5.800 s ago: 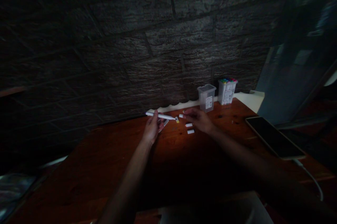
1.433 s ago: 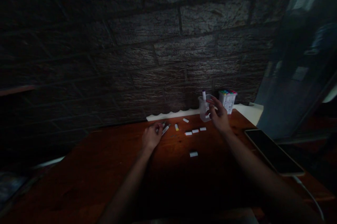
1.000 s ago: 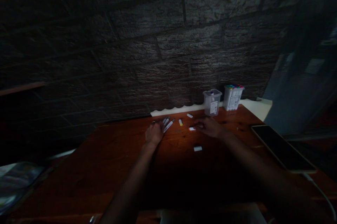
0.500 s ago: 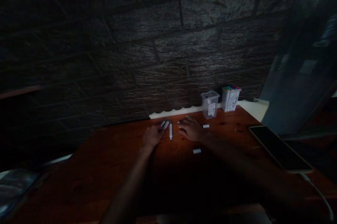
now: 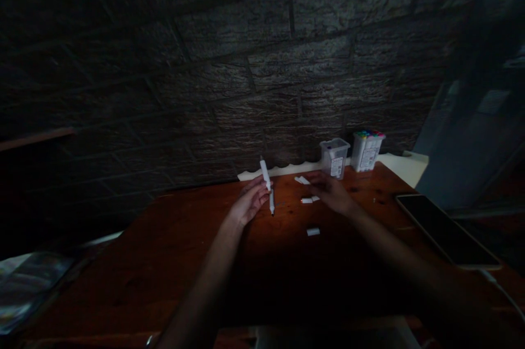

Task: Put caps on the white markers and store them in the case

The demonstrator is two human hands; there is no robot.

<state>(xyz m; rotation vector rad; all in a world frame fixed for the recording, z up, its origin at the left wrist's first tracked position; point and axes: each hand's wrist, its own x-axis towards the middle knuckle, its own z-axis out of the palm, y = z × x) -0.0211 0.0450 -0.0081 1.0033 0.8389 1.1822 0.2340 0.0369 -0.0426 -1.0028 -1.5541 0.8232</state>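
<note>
My left hand grips a white marker, which points up and leans left above the wood. Just behind its lower end a second white marker lies on the table, dark tip toward me. My right hand is at the back right, its fingertips closed at the end of a small white marker cap. Below those fingers lies a cap with an orange end, touching or beside another white cap. One more white cap lies closer to me.
A clear plastic box and a box full of colourful-ended markers stand at the back right against the stone wall. A phone with a cable lies on the table's right side. The wooden table is dim.
My left hand has lifted a marker off the table and tilted it upward. My right hand has moved right, and an orange-ended cap now lies below it. The view has shifted slightly.
</note>
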